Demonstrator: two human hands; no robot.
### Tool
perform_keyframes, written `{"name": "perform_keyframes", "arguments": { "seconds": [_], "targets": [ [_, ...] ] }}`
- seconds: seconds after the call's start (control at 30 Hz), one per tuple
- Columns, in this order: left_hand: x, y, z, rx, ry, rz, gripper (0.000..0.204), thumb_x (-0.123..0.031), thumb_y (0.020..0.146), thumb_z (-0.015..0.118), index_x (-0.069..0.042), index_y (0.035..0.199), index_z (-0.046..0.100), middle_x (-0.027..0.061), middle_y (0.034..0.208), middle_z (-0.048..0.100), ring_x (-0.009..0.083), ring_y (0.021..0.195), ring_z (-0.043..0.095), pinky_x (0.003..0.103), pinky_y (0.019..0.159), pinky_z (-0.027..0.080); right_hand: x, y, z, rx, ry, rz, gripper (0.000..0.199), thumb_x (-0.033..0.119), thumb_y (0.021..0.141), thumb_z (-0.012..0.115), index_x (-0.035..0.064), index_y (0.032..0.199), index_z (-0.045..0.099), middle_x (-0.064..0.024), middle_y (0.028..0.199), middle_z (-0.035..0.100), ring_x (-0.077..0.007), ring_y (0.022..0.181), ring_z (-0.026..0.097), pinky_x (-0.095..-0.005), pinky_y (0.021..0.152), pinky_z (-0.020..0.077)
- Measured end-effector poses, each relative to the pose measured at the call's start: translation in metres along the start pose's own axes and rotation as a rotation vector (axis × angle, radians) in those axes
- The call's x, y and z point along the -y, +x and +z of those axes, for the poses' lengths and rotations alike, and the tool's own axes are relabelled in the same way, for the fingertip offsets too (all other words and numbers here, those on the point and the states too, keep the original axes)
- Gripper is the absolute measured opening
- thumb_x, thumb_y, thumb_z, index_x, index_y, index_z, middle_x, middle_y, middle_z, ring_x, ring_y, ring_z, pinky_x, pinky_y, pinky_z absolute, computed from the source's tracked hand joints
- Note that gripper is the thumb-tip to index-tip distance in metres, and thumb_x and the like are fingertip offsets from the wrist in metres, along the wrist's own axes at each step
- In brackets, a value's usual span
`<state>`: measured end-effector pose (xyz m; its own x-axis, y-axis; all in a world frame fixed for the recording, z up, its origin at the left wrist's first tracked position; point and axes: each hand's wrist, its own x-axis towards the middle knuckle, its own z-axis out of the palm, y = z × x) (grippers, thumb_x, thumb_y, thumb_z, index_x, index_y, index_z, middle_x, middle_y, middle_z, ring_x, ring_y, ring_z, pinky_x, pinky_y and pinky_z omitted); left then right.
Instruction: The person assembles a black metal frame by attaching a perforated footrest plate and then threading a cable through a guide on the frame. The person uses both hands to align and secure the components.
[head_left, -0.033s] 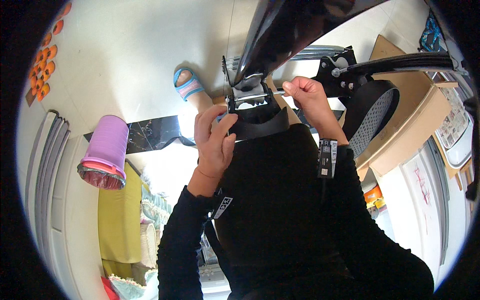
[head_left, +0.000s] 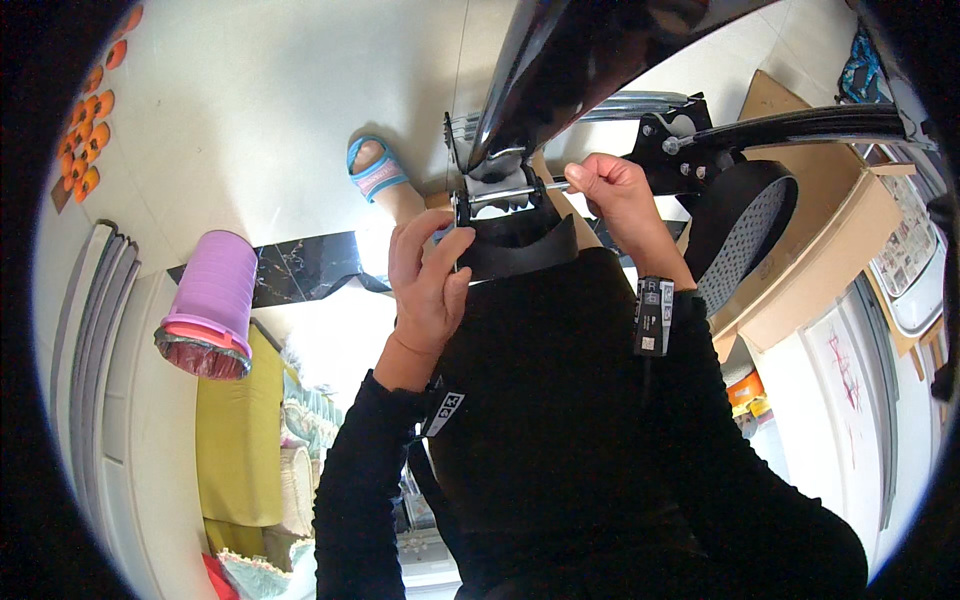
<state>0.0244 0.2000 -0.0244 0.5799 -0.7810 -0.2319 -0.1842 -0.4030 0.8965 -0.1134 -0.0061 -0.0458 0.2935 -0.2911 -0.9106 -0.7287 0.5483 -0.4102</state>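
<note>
Our right hand (head_left: 618,192) pinches the right end of the thin silver metal rod (head_left: 506,192) spanning the black bracket (head_left: 461,209); whether our left hand (head_left: 430,268) grasps its edge, we cannot tell. Uneven pressure could skew the rod. The purple ribbed plastic bin (head_left: 213,284) has a dark liner, contents hidden.
</note>
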Motion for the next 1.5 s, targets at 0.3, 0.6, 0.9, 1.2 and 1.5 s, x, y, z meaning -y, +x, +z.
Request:
{"name": "perform_keyframes", "arguments": {
  "seconds": [0.3, 0.6, 0.9, 1.2, 1.5],
  "targets": [
    [-0.014, 0.023, -0.008, -0.003, -0.035, -0.103, 0.016, -0.012, 0.083, 0.053, -0.005, 0.095, 0.061, 0.0126, 0.089, 0.054, 0.0292, 0.084, 0.052, 0.038, 0.074, 0.041, 0.001, -0.008, 0.0, 0.105, -0.033, -0.053, 0.017, 0.022, 0.086, 0.063, 0.0064, 0.08, 0.059, 0.0056, 0.069, 0.048, -0.0031, 0.064, 0.039, -0.0188, 0.059, 0.0327],
    [0.013, 0.071, -0.007, -0.082, -0.167, -0.175, 0.018, -0.017, 0.09, 0.049, -0.002, 0.081, 0.055, 0.0065, 0.074, 0.052, 0.0188, 0.064, 0.05, 0.031, 0.06, 0.039, 0.005, -0.009, 0.006, -0.029, -0.225, -0.118, 0.017, 0.02, 0.087, 0.062, 0.0041, 0.08, 0.063, 0.004, 0.069, 0.055, -0.0046, 0.066, 0.044, -0.0203, 0.062, 0.0364],
    [0.034, 0.08, -0.006, -0.011, -0.374, -0.38, 0.036, -0.029, 0.097, 0.038, -0.005, 0.076, 0.054, -0.0009, 0.064, 0.044, 0.0069, 0.059, 0.041, 0.023, 0.055, 0.033, 0.041, -0.007, -0.002, 0.071, -0.176, 0.373, 0.037, 0.04, 0.08, 0.068, 0.0032, 0.076, 0.063, 0.0056, 0.047, 0.036, -0.0052, 0.04, 0.023, -0.0209, 0.04, 0.0175],
    [0.059, 0.094, 0.006, 0.304, -0.349, -0.683, 0.051, -0.042, 0.093, 0.037, -0.002, 0.067, 0.054, 0.0046, 0.057, 0.046, 0.0143, 0.058, 0.045, 0.031, 0.056, 0.036, 0.04, -0.004, 0.0, 0.052, -0.211, 0.307, 0.034, 0.037, 0.081, 0.068, 0.0032, 0.076, 0.063, 0.0057, 0.047, 0.037, -0.0049, 0.04, 0.023, -0.0208, 0.04, 0.0169],
    [0.066, 0.093, 0.019, 0.357, -0.182, -0.879, 0.038, -0.03, 0.09, 0.041, 0.0, 0.07, 0.055, 0.0169, 0.064, 0.055, 0.0314, 0.066, 0.054, 0.04, 0.061, 0.04, 0.041, -0.003, -0.003, 0.085, -0.267, 0.327, 0.03, 0.037, 0.082, 0.066, 0.0073, 0.077, 0.063, 0.007, 0.058, 0.048, -0.0024, 0.044, 0.03, -0.0185, 0.041, 0.0238]
  ]
}}
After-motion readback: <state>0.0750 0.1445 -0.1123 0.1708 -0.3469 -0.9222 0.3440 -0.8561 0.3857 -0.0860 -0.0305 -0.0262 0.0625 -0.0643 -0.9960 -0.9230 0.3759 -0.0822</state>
